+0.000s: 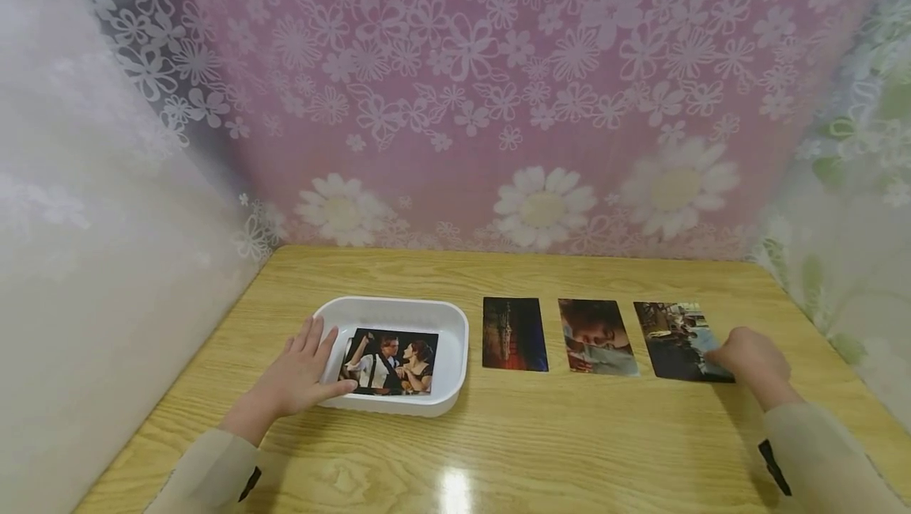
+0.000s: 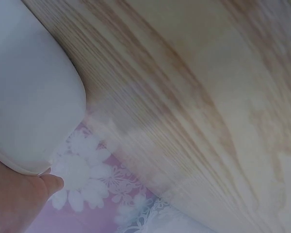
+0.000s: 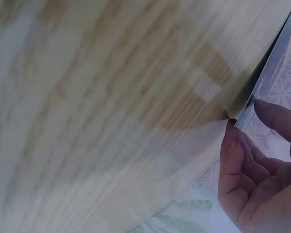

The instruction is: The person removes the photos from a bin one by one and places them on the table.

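My left hand [image 1: 302,376] rests on the left side of a white plastic tray [image 1: 463,356], fingers spread straight over its rim and thumb along the near edge. In the tray lies a photo print [image 1: 391,364] of two people, partly past the thumb. On the far right, my right hand [image 1: 756,364] pinches the right edge of a photo [image 1: 679,344] with a dark lower part and a bright scene above. The right wrist view shows the thumb over that photo [image 3: 269,73] and curled fingers beneath its corner, the edge tilted up off the table.
Between the tray and the held photo lie two more prints: a dark one [image 1: 514,334] with a lit ship and a close-up [image 1: 598,336] of faces. All are on a wood-grain table [image 1: 541,451]. A pink floral backdrop [image 1: 463,103] stands behind, with pale walls at both sides.
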Demonstrator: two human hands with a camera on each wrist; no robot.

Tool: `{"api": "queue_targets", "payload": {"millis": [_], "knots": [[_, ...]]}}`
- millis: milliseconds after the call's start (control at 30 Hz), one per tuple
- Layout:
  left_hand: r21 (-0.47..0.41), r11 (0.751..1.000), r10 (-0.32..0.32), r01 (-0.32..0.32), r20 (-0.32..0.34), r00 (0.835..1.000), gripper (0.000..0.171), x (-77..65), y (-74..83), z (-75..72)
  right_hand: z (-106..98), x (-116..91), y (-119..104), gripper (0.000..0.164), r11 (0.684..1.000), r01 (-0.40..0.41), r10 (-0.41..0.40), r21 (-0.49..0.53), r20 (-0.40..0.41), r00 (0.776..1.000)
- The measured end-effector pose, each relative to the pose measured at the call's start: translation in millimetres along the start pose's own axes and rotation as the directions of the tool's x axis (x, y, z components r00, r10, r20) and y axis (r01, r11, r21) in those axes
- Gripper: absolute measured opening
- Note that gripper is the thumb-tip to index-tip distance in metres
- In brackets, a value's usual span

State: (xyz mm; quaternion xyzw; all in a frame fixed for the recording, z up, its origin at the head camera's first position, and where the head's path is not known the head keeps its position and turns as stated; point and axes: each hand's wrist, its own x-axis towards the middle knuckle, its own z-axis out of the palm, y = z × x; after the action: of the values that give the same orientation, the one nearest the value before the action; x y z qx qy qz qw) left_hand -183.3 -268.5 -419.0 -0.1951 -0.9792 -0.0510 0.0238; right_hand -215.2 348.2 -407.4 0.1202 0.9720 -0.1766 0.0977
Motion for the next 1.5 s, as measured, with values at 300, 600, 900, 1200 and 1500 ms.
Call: {"api": "queue_targets", "payload": {"millis": [300,600,900,1200,1500], "knots": [[-0.007,1.0,-0.001,0.001,-0.003,1.0,0.094,-0.4,-0.1,-1.0,2.3,-1.2,-3.3,0.041,0.998,0.055,-0.054,-0.014,0.012,0.998],[-0.002,1.0,-0.005,0.005,0.004,1.0,0.094,0.9,0.7,-1.8,1.6,2.4,-8.3,0.04,0.999,0.014,-0.011,-0.047,0.056,0.998],[-0.012,1.0,-0.005,0.005,0.003,1.0,0.094,1.1,1.2,-4.5,3.4,5.4,-12.0,0.038,0.995,0.044,-0.039,-0.086,0.06,0.997],[-0.02,1.0,-0.012,0.013,0.012,1.0,0.094,-0.8,1.6,-2.1,2.1,-6.8,-46.0,0.06,0.962,0.22,-0.234,-0.161,-0.07,0.97],[-0.023,1.0,0.001,-0.002,-0.009,1.0,0.094,-1.0,2.5,-3.1,14.2,-17.9,-98.8,0.067,0.916,0.374,-0.394,-0.143,-0.15,0.907]]}}
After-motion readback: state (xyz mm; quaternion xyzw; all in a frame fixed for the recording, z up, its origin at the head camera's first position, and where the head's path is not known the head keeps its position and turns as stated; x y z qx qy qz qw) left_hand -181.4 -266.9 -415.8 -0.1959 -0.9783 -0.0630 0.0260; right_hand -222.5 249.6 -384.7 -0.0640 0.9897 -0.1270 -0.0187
